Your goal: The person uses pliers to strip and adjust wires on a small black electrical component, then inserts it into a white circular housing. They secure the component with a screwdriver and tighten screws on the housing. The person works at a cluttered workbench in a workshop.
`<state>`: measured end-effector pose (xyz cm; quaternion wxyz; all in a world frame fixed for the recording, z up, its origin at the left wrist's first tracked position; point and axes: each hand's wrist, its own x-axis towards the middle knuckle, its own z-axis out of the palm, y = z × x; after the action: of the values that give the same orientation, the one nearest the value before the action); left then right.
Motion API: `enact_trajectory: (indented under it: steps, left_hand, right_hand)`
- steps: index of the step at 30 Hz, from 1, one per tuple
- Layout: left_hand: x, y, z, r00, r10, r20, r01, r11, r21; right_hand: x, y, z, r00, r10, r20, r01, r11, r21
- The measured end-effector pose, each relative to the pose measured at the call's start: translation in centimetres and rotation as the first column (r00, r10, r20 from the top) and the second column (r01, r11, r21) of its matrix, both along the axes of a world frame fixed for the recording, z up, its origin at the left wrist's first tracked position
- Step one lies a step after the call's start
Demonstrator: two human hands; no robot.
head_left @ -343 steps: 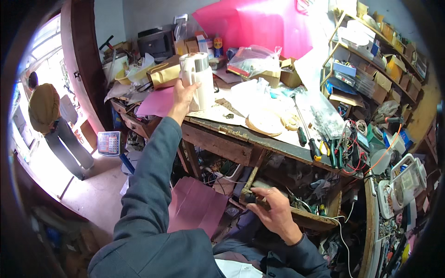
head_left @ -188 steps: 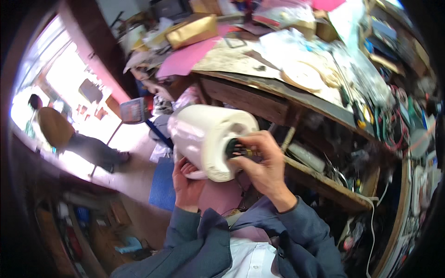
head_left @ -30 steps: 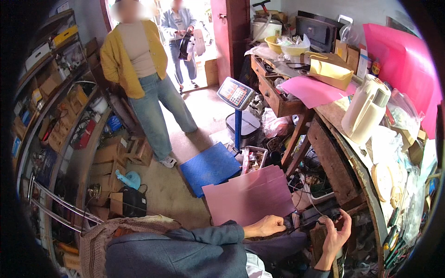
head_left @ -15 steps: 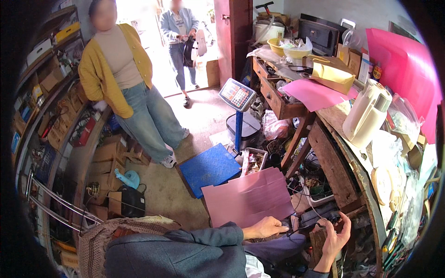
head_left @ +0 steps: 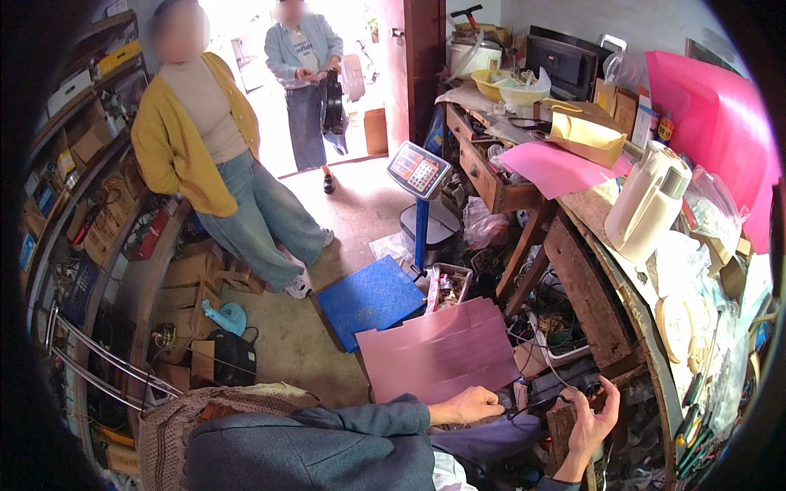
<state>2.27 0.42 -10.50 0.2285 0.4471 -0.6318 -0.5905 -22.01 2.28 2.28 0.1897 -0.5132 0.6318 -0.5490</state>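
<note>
My left hand (head_left: 479,405) is closed low in front of me, beside a dark cord, its grip partly hidden. Just right of it, my right hand (head_left: 591,417) curls thumb and finger round a small black part (head_left: 583,386) with cords, by the bench's lower woodwork. A pink sheet (head_left: 438,348) lies beyond my hands. Up on the cluttered bench (head_left: 610,254) at the right stands a cream electric kettle (head_left: 643,204).
A person in yellow (head_left: 196,155) stands by the shelves (head_left: 90,204); another (head_left: 299,65) stands in the doorway holding a black object (head_left: 332,102). A scale (head_left: 364,299) with a raised display (head_left: 417,170), boxes and loose clutter cover much of the floor.
The kettle, earlier in my hands, now stands on the bench. The person in yellow has shifted left; the one in the doorway has stepped forward. My hands have barely moved lately.
</note>
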Motion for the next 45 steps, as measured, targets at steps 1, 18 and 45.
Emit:
enact_trajectory:
  steps: [1,18,45]
  left_hand:
    - [0.0,-0.1,0.0,1.0,-0.001,0.018,0.001,1.0,-0.004]
    - [-0.5,0.0,0.3,0.999,0.038,-0.001,-0.038,0.999,-0.013]
    - [-1.0,0.0,0.0,1.0,0.014,0.019,-0.014,1.0,0.015]
  right_hand:
    - [0.0,-0.1,0.1,1.0,-0.004,0.008,0.004,1.0,0.023]
    - [-0.9,-0.1,-0.7,0.999,0.032,0.041,-0.034,0.999,0.031]
    - [-0.7,0.0,-0.2,0.999,0.044,0.009,-0.044,0.998,0.041]
